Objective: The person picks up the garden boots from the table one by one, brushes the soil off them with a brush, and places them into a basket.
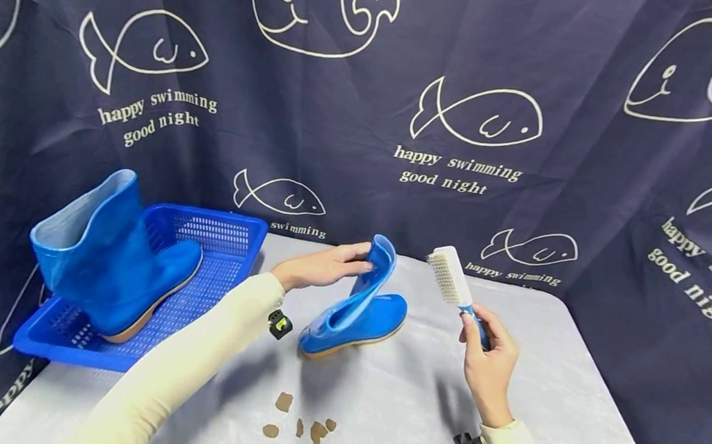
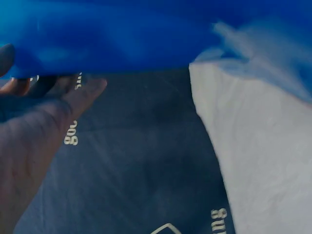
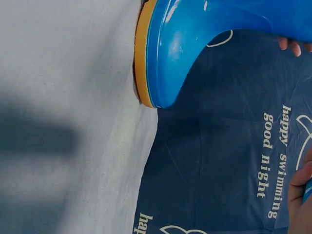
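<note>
A blue rain boot with a tan sole stands on the table, its soft shaft bent over at the middle. My left hand grips the upper shaft from the left; in the left wrist view its fingers lie along the blue rubber. To the right, my right hand holds a brush by its blue handle, the white head raised and bristles facing the boot. Brush and boot are apart. In the right wrist view the boot's toe shows from the side, with the left fingertips beyond the shaft.
A second blue boot sits in a blue plastic basket at the left. Several brown patches lie on the pale tabletop near the front. A dark printed curtain hangs behind the table.
</note>
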A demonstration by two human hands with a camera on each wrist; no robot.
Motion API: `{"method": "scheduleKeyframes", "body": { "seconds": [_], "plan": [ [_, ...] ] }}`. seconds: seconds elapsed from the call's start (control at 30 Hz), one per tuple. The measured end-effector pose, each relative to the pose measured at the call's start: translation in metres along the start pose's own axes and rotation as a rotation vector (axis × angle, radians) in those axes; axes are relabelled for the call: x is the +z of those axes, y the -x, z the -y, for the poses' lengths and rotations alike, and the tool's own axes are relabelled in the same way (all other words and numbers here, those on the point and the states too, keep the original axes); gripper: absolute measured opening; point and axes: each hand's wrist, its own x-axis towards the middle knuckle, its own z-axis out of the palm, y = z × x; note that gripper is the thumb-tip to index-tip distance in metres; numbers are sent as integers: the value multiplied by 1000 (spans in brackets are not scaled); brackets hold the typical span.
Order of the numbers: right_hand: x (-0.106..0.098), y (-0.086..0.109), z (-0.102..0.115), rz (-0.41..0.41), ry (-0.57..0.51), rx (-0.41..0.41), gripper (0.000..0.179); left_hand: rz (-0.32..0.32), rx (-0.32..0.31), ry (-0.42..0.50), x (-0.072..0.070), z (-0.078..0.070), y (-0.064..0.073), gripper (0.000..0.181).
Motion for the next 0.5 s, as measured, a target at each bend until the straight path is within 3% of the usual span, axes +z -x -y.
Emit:
{"method": "scheduleKeyframes", "body": {
  "seconds": [0.17, 0.27, 0.4, 0.5],
  "plan": [
    [-1, -1, -3, 3, -7, -27, 19, -84, -45, 47, 3, 7, 5, 45],
    [-2, -2, -4, 2, -24, -27, 19, -126, -59, 64, 0, 6, 15, 44],
    [-3, 0, -6, -6, -56, -13, 19, -192, -29, 139, 1, -3, 41, 42],
    [-5, 2, -7, -13, -69, 2, 19, -243, 31, 192, 9, -9, 65, 46]
  ]
}}
